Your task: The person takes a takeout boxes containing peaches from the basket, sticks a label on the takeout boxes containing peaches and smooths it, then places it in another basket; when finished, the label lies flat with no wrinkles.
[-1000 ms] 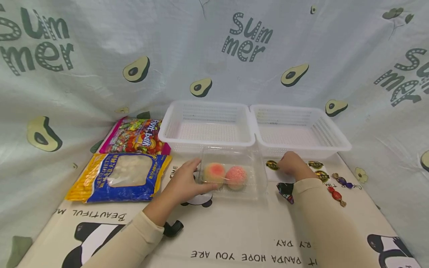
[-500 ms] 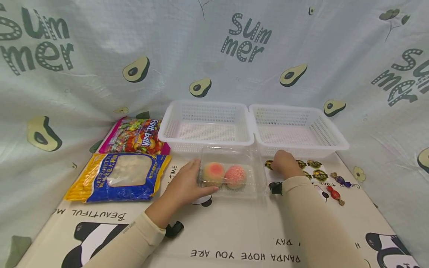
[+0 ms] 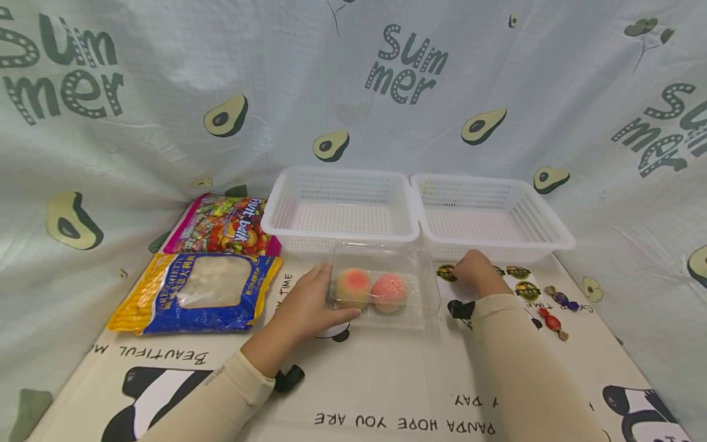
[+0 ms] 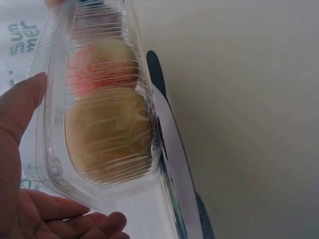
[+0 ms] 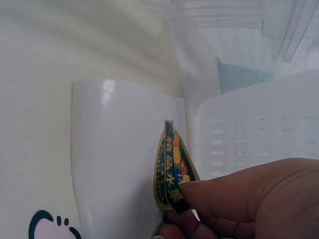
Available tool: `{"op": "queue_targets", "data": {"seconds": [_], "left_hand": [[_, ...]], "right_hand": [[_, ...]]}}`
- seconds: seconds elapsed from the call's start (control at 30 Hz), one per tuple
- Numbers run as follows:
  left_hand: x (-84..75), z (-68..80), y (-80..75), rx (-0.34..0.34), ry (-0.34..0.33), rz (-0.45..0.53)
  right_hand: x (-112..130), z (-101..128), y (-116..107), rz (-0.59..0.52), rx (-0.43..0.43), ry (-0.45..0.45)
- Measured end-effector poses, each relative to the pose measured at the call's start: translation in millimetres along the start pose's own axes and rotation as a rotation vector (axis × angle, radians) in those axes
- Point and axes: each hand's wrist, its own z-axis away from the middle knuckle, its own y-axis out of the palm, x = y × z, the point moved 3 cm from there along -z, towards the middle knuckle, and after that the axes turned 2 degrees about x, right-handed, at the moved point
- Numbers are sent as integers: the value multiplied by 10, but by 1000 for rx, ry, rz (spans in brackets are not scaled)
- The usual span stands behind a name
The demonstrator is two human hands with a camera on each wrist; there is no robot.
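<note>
My left hand (image 3: 301, 307) grips left end of clear clamshell box (image 3: 385, 288), thumb along near edge, fingers on far side. Box holds two peach-shaped buns (image 3: 371, 291), sits on panda-print mat (image 3: 386, 380) in front of two white baskets (image 3: 342, 209). My right hand (image 3: 469, 270), just right of box, pinches round fruit sticker (image 5: 173, 172), sticker edge lifted off white backing sheet (image 5: 114, 159). Further stickers (image 3: 521, 281) lie on sheet beside that hand.
</note>
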Motion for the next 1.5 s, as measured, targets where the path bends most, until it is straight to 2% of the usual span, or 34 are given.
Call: {"op": "queue_targets", "data": {"seconds": [0.37, 0.67, 0.87, 1.1, 1.3, 1.5], "left_hand": [[-3, 12, 4, -4, 2, -25], [3, 24, -13, 14, -24, -12], [-1, 25, -18, 11, -20, 5], [-48, 19, -80, -22, 3, 35], [-108, 0, -132, -76, 63, -11], [-184, -23, -161, -137, 97, -4]], "right_hand": [[-5, 143, -6, -53, 6, -26], [-37, 181, 1, -180, -15, -30], [-51, 230, -15, -170, -26, -68], [45, 518, -123, -132, -168, -111], [170, 784, -230, -138, -311, -187], [395, 999, -266, -194, -362, -285]]}}
